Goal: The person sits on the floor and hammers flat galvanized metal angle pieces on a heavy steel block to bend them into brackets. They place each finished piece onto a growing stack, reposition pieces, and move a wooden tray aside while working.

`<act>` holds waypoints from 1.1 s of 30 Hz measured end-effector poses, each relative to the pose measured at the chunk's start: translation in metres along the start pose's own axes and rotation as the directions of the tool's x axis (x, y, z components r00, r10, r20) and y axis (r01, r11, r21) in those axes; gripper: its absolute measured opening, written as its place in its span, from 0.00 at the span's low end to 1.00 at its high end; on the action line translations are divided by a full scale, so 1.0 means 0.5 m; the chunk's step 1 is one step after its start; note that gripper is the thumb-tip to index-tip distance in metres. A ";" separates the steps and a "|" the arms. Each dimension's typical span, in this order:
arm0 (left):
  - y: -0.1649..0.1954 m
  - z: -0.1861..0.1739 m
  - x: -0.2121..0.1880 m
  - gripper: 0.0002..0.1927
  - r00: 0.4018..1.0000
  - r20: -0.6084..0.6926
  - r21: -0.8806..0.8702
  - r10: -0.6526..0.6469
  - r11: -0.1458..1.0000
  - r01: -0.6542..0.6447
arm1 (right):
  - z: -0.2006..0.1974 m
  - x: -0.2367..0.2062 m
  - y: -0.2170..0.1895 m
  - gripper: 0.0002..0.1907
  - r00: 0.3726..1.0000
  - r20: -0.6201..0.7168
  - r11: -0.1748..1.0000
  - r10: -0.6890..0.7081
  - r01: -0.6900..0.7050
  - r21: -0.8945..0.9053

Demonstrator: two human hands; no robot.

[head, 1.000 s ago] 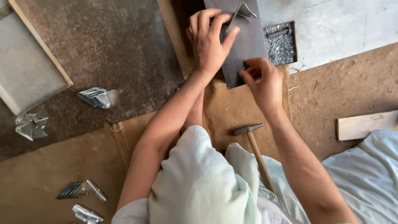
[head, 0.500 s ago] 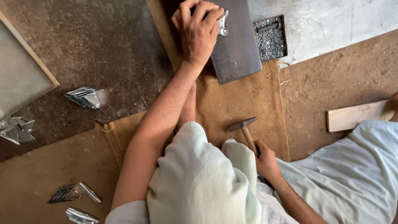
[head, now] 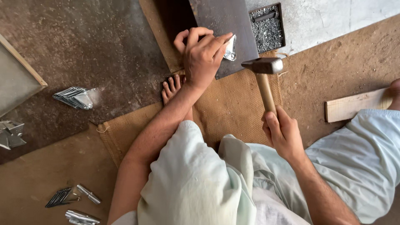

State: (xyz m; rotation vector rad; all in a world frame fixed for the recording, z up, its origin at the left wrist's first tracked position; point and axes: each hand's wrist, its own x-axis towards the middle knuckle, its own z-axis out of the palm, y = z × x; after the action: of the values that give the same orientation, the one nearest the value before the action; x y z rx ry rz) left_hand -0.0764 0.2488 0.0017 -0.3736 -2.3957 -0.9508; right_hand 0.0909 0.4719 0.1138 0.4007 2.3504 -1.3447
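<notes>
My left hand [head: 202, 56] presses a small shiny metal piece [head: 230, 47] against a dark flat board [head: 233, 25] that lies on the floor. My right hand [head: 283, 133] grips the wooden handle of a hammer [head: 263, 79]. The hammer's steel head hangs just right of the metal piece, at the board's lower right corner. I sit on the floor in pale clothes, with my bare toes [head: 171, 88] showing under my left forearm.
A small tray of tiny nails [head: 267, 28] sits right of the board. Burlap sacking [head: 233, 108] covers the floor under me. Stacks of metal pieces [head: 76, 97] lie left, more at lower left [head: 71, 200]. A wooden strip [head: 354, 105] lies right, a framed panel [head: 16, 79] far left.
My right hand left the board, dropped to the hammer on the sacking, and has lifted it up beside the metal piece. My left hand stayed on the piece.
</notes>
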 end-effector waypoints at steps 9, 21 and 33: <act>-0.009 0.030 -0.017 0.15 0.991 -0.032 0.110 0.130 0.986 -0.125 | 0.011 0.075 -0.044 0.19 1.000 -0.008 0.977 -0.014 0.012 -0.211; 0.001 0.002 -0.002 0.11 0.987 -0.038 0.089 0.153 0.985 -0.150 | 0.031 0.036 -0.015 0.22 0.860 -0.289 0.885 -0.421 0.459 0.079; 0.077 -0.067 0.053 0.10 0.994 0.063 -0.171 -0.090 0.980 0.100 | -0.018 -0.053 0.161 0.22 0.896 0.145 0.891 0.419 -0.376 -0.253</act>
State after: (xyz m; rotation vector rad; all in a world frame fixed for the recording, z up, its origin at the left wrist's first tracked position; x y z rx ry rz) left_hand -0.0690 0.2544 0.0583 -0.3558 -2.4055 -1.2125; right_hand 0.1474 0.5182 0.0702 0.6154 2.0765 -0.8783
